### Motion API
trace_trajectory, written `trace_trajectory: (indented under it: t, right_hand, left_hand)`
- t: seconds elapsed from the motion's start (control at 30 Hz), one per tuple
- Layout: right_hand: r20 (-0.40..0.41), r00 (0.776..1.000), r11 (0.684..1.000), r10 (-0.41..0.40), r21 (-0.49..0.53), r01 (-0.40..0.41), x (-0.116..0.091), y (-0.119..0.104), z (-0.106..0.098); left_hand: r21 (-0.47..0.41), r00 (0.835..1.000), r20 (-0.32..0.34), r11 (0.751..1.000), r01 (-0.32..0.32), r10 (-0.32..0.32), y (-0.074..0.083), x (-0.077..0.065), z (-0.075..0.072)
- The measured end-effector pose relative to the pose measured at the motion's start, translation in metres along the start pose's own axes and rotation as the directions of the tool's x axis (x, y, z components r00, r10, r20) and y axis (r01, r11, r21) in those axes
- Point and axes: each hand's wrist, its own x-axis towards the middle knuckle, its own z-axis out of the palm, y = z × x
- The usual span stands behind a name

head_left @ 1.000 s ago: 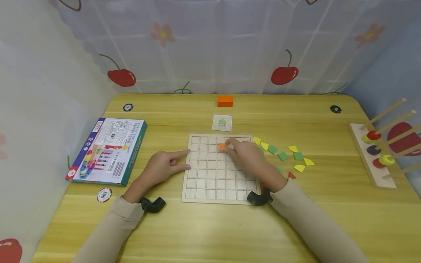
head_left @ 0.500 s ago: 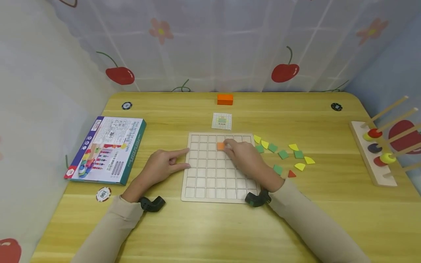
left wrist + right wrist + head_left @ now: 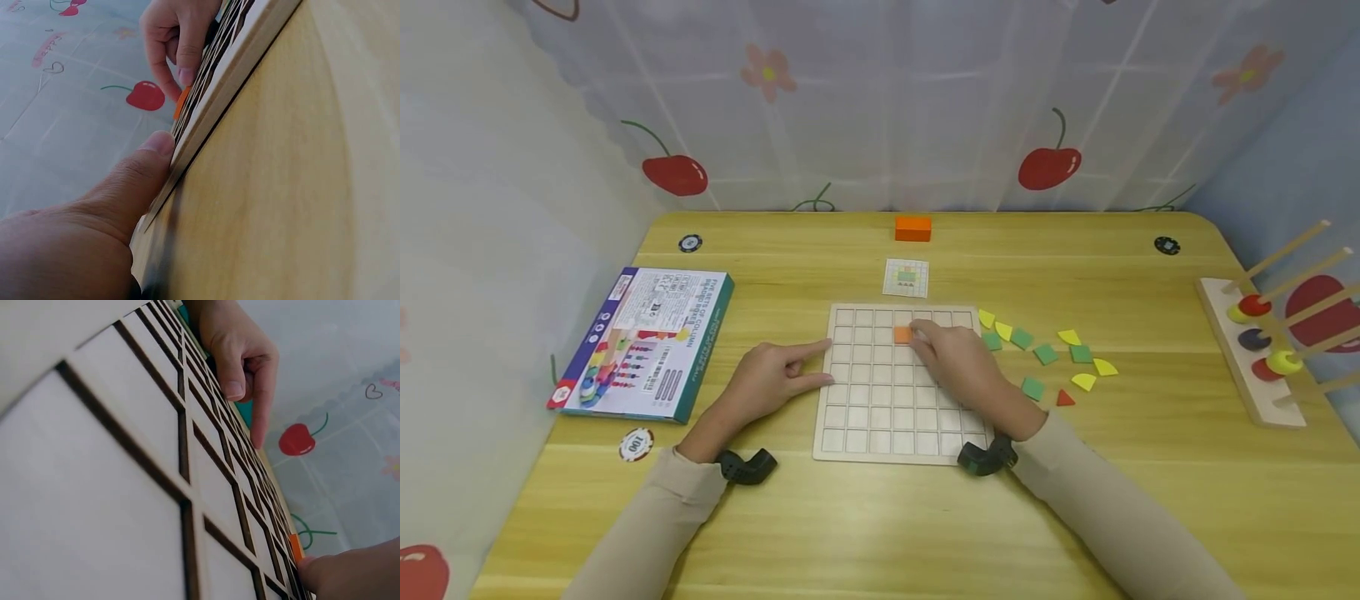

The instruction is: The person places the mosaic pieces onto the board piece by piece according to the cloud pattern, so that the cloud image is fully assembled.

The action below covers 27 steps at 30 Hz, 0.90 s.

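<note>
A wooden grid board [image 3: 880, 450] lies flat in the middle of the table. At its left edge my left hand [image 3: 765, 381] touches the rim with straight index finger and thumb; the left wrist view shows that thumb [image 3: 156, 145] against the board's side. An orange square tile [image 3: 902, 335] is at a cell in the second row from the top. My right hand [image 3: 958, 362] pinches the tile's right side between thumb and index finger, also seen around the orange edge in the left wrist view. Whether the tile lies fully flat in the cell cannot be made out.
Green squares [image 3: 1046, 354], yellow quarter-circles [image 3: 1105, 367] and a red triangle [image 3: 1065, 398] lie right of the board. Behind it are a pattern card [image 3: 906, 277] and an orange block [image 3: 913, 229]. A boxed toy [image 3: 655, 342] is left, a peg rack [image 3: 1247, 358] right.
The right hand and the orange tile have shifted slightly left over the cell, then stayed there. The left hand has kept its place at the board's edge.
</note>
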Motion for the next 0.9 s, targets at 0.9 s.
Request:
trace_trajectory:
  t: [0.9]
  right_hand:
    - [-0.008, 0.998, 0.989, 0.062, 0.134, -0.060, -0.014, 0.013, -0.009]
  left_hand:
    - [-0.003, 1.000, -0.012, 1.000, -0.003, 0.003, 0.000, 0.000, 0.000]
